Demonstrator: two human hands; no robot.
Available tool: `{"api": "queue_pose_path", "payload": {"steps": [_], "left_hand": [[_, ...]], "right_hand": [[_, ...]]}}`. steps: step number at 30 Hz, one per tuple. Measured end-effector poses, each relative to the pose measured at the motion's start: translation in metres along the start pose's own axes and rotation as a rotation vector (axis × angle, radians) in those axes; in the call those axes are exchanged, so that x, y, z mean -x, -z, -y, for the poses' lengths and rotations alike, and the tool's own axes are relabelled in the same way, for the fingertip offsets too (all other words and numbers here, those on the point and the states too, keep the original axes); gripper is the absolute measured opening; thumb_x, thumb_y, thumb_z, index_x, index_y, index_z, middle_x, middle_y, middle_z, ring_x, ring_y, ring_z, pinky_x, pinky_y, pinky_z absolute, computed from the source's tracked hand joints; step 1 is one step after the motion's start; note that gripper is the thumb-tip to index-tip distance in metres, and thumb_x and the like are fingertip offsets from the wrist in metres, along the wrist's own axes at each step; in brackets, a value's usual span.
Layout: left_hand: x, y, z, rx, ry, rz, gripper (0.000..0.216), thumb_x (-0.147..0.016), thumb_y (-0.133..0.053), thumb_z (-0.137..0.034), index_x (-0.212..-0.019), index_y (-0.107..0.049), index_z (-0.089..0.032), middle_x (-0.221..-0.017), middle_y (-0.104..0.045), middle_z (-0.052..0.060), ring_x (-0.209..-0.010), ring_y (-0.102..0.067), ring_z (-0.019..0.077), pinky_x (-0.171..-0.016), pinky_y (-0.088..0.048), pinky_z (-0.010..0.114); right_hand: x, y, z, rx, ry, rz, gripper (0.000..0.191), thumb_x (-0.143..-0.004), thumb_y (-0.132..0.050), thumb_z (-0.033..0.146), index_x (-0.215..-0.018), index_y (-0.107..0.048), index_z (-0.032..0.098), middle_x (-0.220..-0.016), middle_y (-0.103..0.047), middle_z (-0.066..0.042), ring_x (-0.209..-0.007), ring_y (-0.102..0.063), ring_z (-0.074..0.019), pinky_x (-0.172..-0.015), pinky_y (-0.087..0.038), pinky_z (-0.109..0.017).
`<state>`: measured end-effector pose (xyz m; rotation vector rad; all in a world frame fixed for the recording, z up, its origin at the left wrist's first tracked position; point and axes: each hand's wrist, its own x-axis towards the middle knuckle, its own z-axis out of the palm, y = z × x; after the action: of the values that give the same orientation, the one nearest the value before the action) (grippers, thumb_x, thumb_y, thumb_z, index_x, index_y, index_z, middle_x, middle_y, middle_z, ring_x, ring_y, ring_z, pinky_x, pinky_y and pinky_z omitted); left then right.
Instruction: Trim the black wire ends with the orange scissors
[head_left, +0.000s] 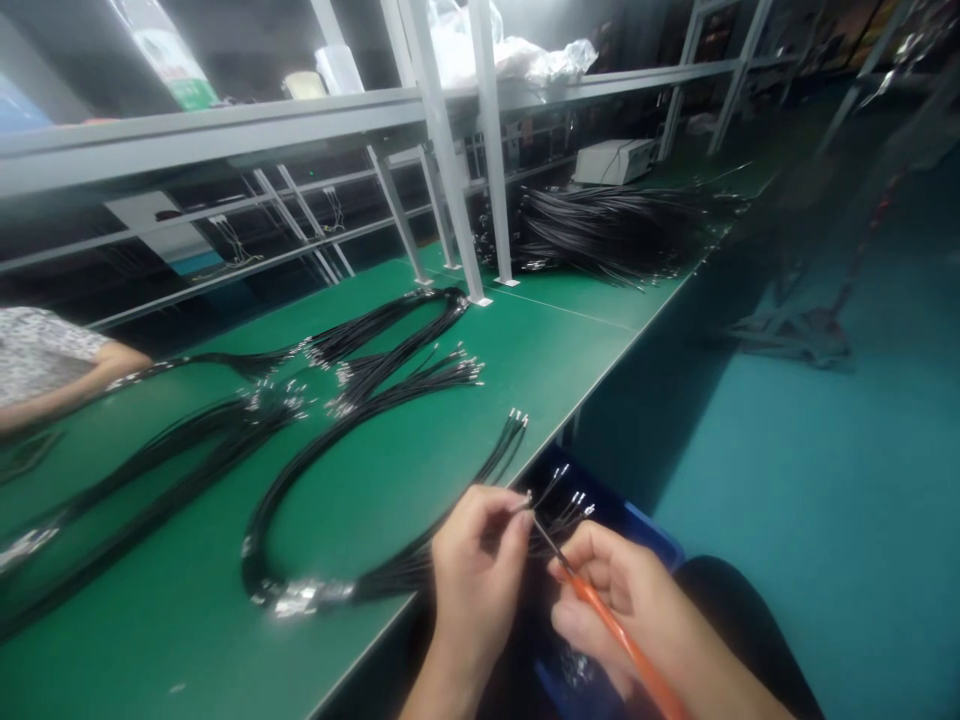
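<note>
My left hand (476, 575) is closed in a pinch on the metal-tipped end of a black cable (527, 498). That hand is beside the table's front edge, where a cable bundle (386, 580) runs under it. In my right hand (626, 595) is an orange-handled tool (616, 635) with a thin dark shaft; its tip meets the cable end at my left fingertips. The exact kind of tool does not show. Several other cable ends fan out behind my hands, above a blue bin (652, 535).
More black cable bundles (352, 345) lie looped on the green table (570, 350), with a large pile of cables (600, 230) farther back. White shelf posts (454, 190) rise from the tabletop. At the left is another person's arm (112, 362).
</note>
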<state>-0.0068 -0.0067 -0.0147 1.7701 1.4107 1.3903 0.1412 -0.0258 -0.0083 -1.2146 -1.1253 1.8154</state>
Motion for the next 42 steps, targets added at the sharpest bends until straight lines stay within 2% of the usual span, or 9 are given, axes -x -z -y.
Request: {"api": "queue_pose_path", "payload": {"steps": [5,13,18,25,29,32,39,42], "left_hand": [[0.001,0.000,-0.003,-0.068,-0.072,0.010,0.010,-0.083,-0.057,-0.012,-0.083,-0.060,-0.021,-0.078,-0.061,-0.002,-0.070,-0.058,0.0109,-0.063,-0.046,0.021],[0.001,-0.001,-0.002,-0.081,-0.083,0.017,0.009,-0.083,-0.058,-0.012,-0.082,-0.059,-0.021,-0.077,-0.061,-0.002,-0.070,-0.058,0.0115,-0.063,-0.046,0.022],[0.000,-0.003,-0.002,-0.110,-0.103,0.011,0.009,-0.082,-0.058,-0.011,-0.081,-0.059,-0.020,-0.075,-0.061,-0.002,-0.068,-0.058,0.0116,-0.062,-0.046,0.022],[-0.002,-0.003,-0.001,-0.155,-0.155,0.022,0.018,-0.083,-0.057,-0.010,-0.095,-0.062,-0.022,-0.087,-0.066,0.000,-0.078,-0.062,0.0131,-0.070,-0.049,0.023],[-0.004,-0.003,-0.003,-0.138,-0.135,0.018,0.012,-0.082,-0.058,-0.011,-0.088,-0.064,-0.021,-0.083,-0.067,0.000,-0.076,-0.063,0.0133,-0.068,-0.049,0.023],[-0.004,-0.004,-0.006,-0.141,-0.120,-0.014,0.010,-0.081,-0.060,-0.011,-0.083,-0.063,-0.020,-0.079,-0.066,0.000,-0.071,-0.062,0.0131,-0.063,-0.048,0.023],[-0.004,-0.005,-0.009,-0.118,-0.121,-0.011,0.011,-0.080,-0.059,-0.009,-0.082,-0.063,-0.019,-0.076,-0.065,0.001,-0.068,-0.061,0.0134,-0.061,-0.048,0.023],[-0.003,-0.005,-0.010,-0.105,-0.131,-0.011,0.011,-0.080,-0.059,-0.009,-0.081,-0.063,-0.019,-0.076,-0.065,0.000,-0.067,-0.060,0.0132,-0.061,-0.048,0.023]], "right_hand": [[-0.001,-0.002,0.010,-0.007,-0.005,-0.035,0.016,-0.069,-0.067,0.014,-0.077,-0.053,0.018,-0.063,-0.059,0.004,-0.054,-0.053,-0.0090,-0.054,-0.042,-0.020],[-0.003,-0.003,0.013,0.048,-0.056,-0.101,0.018,-0.069,-0.069,0.014,-0.073,-0.051,0.018,-0.057,-0.058,0.005,-0.049,-0.052,-0.0080,-0.045,-0.038,-0.018],[-0.004,-0.003,0.010,0.044,-0.100,-0.088,0.018,-0.071,-0.068,0.020,-0.074,-0.049,0.020,-0.051,-0.054,0.009,-0.034,-0.040,-0.0036,-0.035,-0.030,-0.017],[0.005,0.007,0.018,0.103,-0.036,0.000,0.019,-0.069,-0.065,0.009,-0.077,-0.051,0.018,-0.061,-0.055,0.007,-0.047,-0.045,-0.0037,-0.046,-0.038,-0.016],[0.004,0.011,0.013,0.051,-0.042,0.056,0.016,-0.073,-0.063,0.015,-0.083,-0.050,0.017,-0.063,-0.055,0.006,-0.040,-0.041,-0.0030,-0.038,-0.034,-0.016],[-0.002,0.011,0.006,0.067,-0.073,0.042,0.021,-0.070,-0.065,0.020,-0.083,-0.049,0.018,-0.060,-0.055,0.006,-0.035,-0.039,-0.0030,-0.031,-0.029,-0.015],[-0.005,0.007,0.009,0.074,-0.086,-0.036,0.021,-0.067,-0.066,0.023,-0.078,-0.049,0.018,-0.050,-0.054,0.009,-0.026,-0.034,-0.0016,-0.030,-0.027,-0.015],[-0.004,0.008,0.013,0.063,-0.080,-0.029,0.020,-0.068,-0.066,0.024,-0.078,-0.050,0.018,-0.050,-0.056,0.008,-0.026,-0.035,-0.0018,-0.030,-0.027,-0.015]]}}
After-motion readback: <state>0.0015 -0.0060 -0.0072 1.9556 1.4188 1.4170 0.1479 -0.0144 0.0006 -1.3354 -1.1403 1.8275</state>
